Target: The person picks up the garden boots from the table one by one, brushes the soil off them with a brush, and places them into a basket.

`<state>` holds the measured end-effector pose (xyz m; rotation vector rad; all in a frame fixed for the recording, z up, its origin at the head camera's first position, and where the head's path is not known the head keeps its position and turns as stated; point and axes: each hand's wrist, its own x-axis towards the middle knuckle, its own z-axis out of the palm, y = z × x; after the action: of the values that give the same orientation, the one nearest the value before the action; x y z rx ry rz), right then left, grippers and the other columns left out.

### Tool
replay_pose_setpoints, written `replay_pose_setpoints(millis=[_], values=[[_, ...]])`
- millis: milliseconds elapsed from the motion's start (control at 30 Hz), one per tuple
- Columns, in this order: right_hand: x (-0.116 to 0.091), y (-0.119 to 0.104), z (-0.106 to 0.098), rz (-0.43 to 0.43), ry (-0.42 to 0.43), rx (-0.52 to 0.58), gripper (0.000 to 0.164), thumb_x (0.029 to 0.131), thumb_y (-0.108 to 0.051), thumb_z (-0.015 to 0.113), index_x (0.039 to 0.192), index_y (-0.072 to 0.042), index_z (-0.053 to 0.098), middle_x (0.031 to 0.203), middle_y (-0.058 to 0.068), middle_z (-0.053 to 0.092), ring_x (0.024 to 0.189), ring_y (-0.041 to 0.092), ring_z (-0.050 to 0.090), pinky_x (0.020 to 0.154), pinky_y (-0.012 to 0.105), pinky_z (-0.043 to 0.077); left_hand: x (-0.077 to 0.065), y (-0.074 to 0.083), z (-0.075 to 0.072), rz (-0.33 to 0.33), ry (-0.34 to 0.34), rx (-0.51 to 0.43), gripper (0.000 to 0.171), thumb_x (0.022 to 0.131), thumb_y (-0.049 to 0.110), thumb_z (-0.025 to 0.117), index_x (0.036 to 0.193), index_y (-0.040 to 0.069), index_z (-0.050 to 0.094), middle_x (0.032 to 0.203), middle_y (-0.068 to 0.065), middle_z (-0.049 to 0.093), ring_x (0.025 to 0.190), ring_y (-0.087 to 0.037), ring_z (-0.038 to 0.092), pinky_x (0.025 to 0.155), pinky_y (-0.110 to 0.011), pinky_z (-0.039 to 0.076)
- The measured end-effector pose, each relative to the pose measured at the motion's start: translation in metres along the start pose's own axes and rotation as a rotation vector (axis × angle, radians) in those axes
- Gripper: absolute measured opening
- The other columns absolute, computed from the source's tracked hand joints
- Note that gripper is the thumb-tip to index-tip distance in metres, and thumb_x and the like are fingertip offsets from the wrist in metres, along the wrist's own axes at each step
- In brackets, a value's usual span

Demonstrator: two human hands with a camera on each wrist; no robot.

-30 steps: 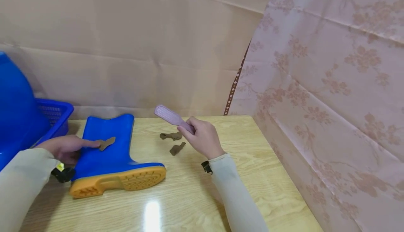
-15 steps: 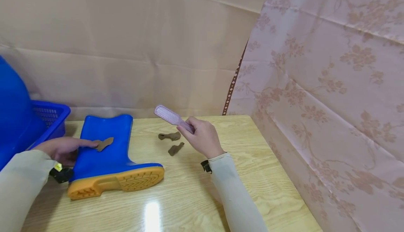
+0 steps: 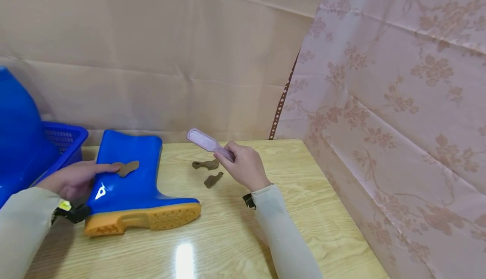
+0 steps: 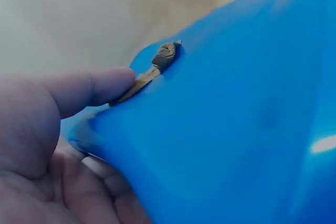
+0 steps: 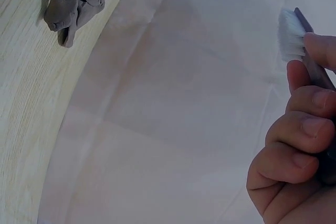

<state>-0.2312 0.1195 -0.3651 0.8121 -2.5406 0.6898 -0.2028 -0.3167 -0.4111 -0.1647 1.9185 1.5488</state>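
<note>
A blue rain boot (image 3: 133, 190) with an orange sole lies on its side on the table, toe pointing right. My left hand (image 3: 76, 180) grips its shaft from the left, thumb on top and fingers curled beneath. Under the thumb tip is a flat brown clay-like piece (image 3: 128, 168), stuck to the boot; the left wrist view shows its lumpy end (image 4: 166, 55). With my right hand (image 3: 244, 165) I hold a light purple brush (image 3: 206, 141) by its handle, up over the table. Its white bristles (image 5: 291, 35) show in the right wrist view.
Two more brown clay-like pieces, one elongated (image 3: 205, 165) and one smaller (image 3: 213, 180), lie on the wooden table (image 3: 235, 245) right of the boot. At far left stand a blue plastic basket (image 3: 77, 137) and another large blue object (image 3: 17, 131). Fabric (image 3: 228, 59) hangs behind.
The boot has tipped slightly in my left hand: its shaft edge sits higher and a bright reflection appears near the ankle. My right hand and the brush have stayed almost still.
</note>
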Motion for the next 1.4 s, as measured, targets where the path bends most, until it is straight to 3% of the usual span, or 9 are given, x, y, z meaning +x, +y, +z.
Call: replay_pose_setpoints(millis=[167, 300, 367, 500, 567, 767, 967, 1167, 1400], values=[[-0.001, 0.002, 0.000, 0.005, 0.001, -0.009, 0.028, 0.098, -0.039, 0.072, 0.086, -0.015, 0.067, 0.060, -0.009, 0.045, 0.052, 0.006, 0.039, 0.048, 0.022, 0.028, -0.025, 0.019, 0.013, 0.133, 0.143, 0.029, 0.093, 0.108, 0.050, 0.048, 0.160, -0.009, -0.001, 0.131, -0.011, 0.064, 0.110, -0.019, 0.069, 0.096, -0.052, 0.058], [-0.001, 0.003, 0.000, -0.002, 0.006, -0.010, 0.028, 0.098, -0.039, 0.072, 0.086, -0.015, 0.067, 0.060, -0.009, 0.045, 0.052, 0.006, 0.039, 0.048, 0.022, 0.029, -0.047, 0.032, 0.031, 0.334, 0.308, 0.039, 0.085, 0.108, 0.042, 0.053, 0.164, 0.001, 0.005, 0.118, 0.019, 0.064, 0.102, -0.002, 0.068, 0.086, -0.043, 0.063], [0.000, 0.004, 0.000, -0.006, 0.008, -0.011, 0.028, 0.098, -0.039, 0.072, 0.086, -0.015, 0.067, 0.060, -0.009, 0.045, 0.052, 0.006, 0.039, 0.048, 0.022, 0.029, -0.058, 0.038, 0.048, 0.425, 0.484, 0.101, 0.081, 0.106, 0.043, 0.056, 0.166, 0.007, 0.014, 0.127, 0.010, 0.067, 0.106, -0.006, 0.068, 0.086, -0.049, 0.062], [0.001, 0.005, -0.001, -0.007, 0.008, -0.021, 0.027, 0.098, -0.039, 0.072, 0.086, -0.014, 0.067, 0.060, -0.009, 0.045, 0.052, 0.005, 0.039, 0.048, 0.022, 0.029, -0.063, 0.044, 0.090, 0.534, 0.839, 0.252, 0.068, 0.100, 0.042, 0.068, 0.156, 0.012, 0.045, 0.144, -0.016, 0.061, 0.108, -0.010, 0.067, 0.082, -0.034, 0.063], [0.002, 0.005, -0.001, -0.007, 0.008, -0.021, 0.027, 0.098, -0.038, 0.073, 0.086, -0.014, 0.067, 0.060, -0.009, 0.046, 0.052, 0.005, 0.039, 0.048, 0.022, 0.029, -0.057, 0.040, 0.108, 0.577, 0.913, 0.292, 0.061, 0.098, 0.037, 0.072, 0.148, 0.010, 0.053, 0.139, -0.022, 0.063, 0.110, -0.020, 0.069, 0.081, -0.032, 0.061], [0.002, 0.002, 0.000, -0.001, 0.007, -0.012, 0.027, 0.098, -0.039, 0.072, 0.087, -0.014, 0.068, 0.061, -0.009, 0.047, 0.052, 0.005, 0.040, 0.048, 0.022, 0.030, -0.042, 0.021, 0.122, 0.666, 0.811, 0.317, 0.073, 0.097, 0.023, 0.075, 0.156, 0.004, 0.037, 0.147, -0.033, 0.051, 0.130, -0.058, 0.049, 0.097, -0.078, 0.041], [-0.001, 0.001, 0.001, 0.016, -0.011, -0.008, 0.028, 0.098, -0.040, 0.072, 0.086, -0.015, 0.067, 0.060, -0.010, 0.046, 0.052, 0.004, 0.039, 0.048, 0.021, 0.030, -0.047, 0.022, 0.114, 0.718, 0.683, 0.315, 0.087, 0.100, 0.023, 0.071, 0.165, 0.010, 0.016, 0.156, -0.032, 0.039, 0.133, -0.063, 0.042, 0.092, -0.084, 0.039], [-0.001, 0.003, 0.003, 0.002, 0.011, -0.008, 0.028, 0.098, -0.038, 0.072, 0.084, -0.015, 0.066, 0.060, -0.009, 0.046, 0.051, 0.004, 0.038, 0.047, 0.021, 0.029, -0.054, 0.038, 0.107, 0.726, 0.732, 0.261, 0.075, 0.105, 0.027, 0.061, 0.165, 0.014, 0.018, 0.156, -0.031, 0.040, 0.132, -0.062, 0.044, 0.091, -0.083, 0.040], [0.000, 0.007, 0.003, -0.004, 0.022, 0.002, 0.027, 0.098, -0.036, 0.072, 0.083, -0.015, 0.065, 0.059, -0.010, 0.045, 0.050, 0.003, 0.036, 0.046, 0.020, 0.028, -0.053, 0.045, 0.099, 0.619, 0.668, 0.182, 0.076, 0.110, 0.037, 0.049, 0.167, 0.011, 0.005, 0.163, -0.036, 0.024, 0.137, -0.069, 0.030, 0.091, -0.088, 0.032]])
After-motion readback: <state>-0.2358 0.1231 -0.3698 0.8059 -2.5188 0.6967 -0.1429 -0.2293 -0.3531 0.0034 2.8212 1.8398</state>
